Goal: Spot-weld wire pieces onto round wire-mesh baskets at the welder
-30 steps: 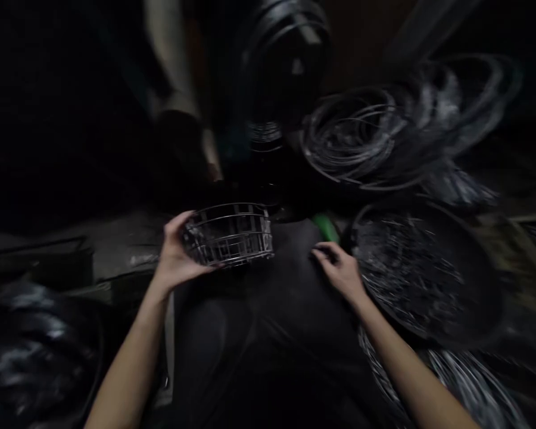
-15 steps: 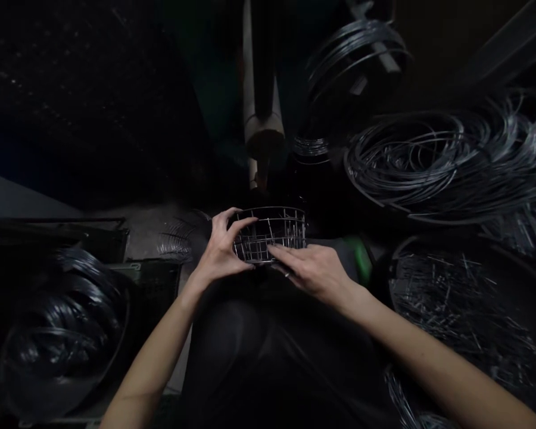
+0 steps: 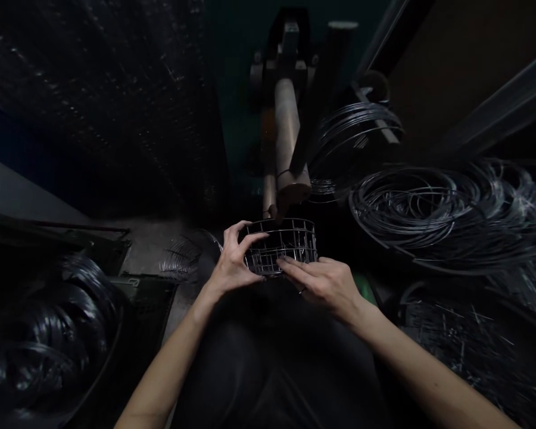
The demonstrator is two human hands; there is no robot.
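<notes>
Left hand (image 3: 234,262) pinches the wire basket (image 3: 290,248) at its nine o'clock side, mid-view; the right hand (image 3: 329,281) lays its fingers on the front near five o'clock, whether pinching I cannot tell. Metal cylinder (image 3: 286,128) at twelve.

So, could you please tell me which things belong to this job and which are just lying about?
Job in hand: wire basket, gripped by left hand, right hand against it; probably the metal arm beyond.

Apparently lying about: wire hoops, right; shiny coils, left; short wire pieces, lower right.
</notes>
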